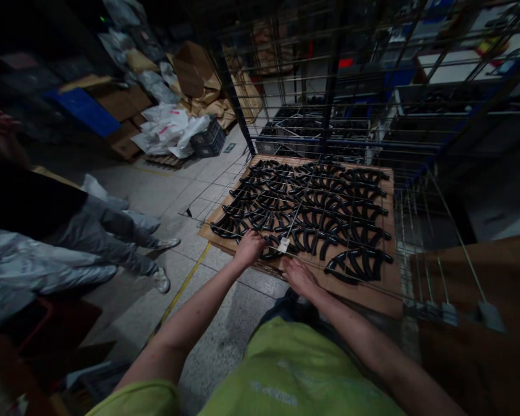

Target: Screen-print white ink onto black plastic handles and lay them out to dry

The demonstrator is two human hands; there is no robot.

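A wire grid shelf (301, 203) lies over a brown cardboard sheet (387, 292) covered with rows of black curved hoses (325, 202). My left hand (250, 247) is closed around the front wire of the grid, its fingers curled over it. Just to the right, my right hand (300, 276) rests at the front edge of the cardboard, close under the same wire. Its fingers look stretched out, and the fingertips are partly hidden. Between both hands a small pale tag (283, 245) hangs on the wire.
Upright wire panels and a blue frame (329, 86) rise behind the hoses. Grey crates (294, 130) of dark parts stand beyond. A person in grey trousers (108, 222) is at left, near white bags (173, 127) and cartons (125, 107). A yellow line (186, 280) crosses the floor.
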